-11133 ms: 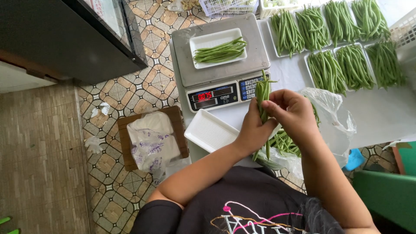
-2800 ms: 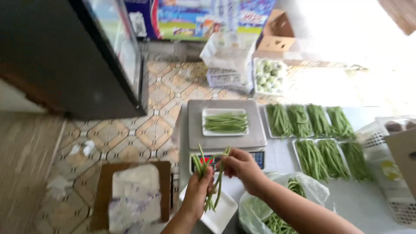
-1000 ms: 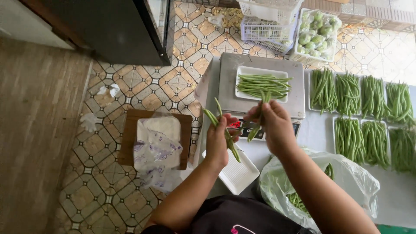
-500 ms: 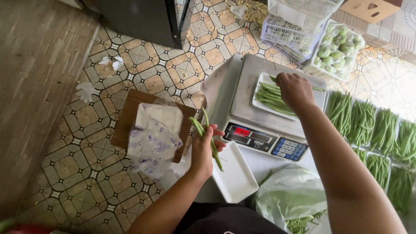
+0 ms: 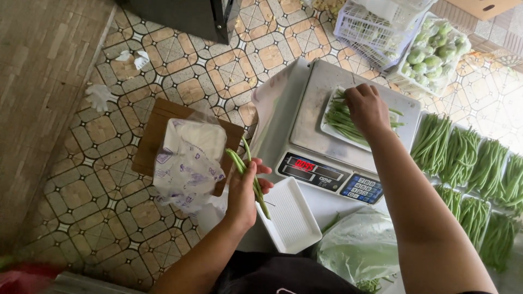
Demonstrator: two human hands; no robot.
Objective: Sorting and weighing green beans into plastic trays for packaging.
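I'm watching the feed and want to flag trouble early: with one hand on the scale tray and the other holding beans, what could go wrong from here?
1. The right hand rests on the green beans in the white tray on the scale, so its press could skew the reading.
2. The left hand holds a few loose beans out over the patterned floor; a loose grip could drop one there.
3. The empty tray sits near the table edge and could be knocked off.

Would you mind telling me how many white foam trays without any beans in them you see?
1. The empty white foam tray lies in front of the scale, below the left hand holding green beans. Others may be hidden in the plastic-wrapped stack.
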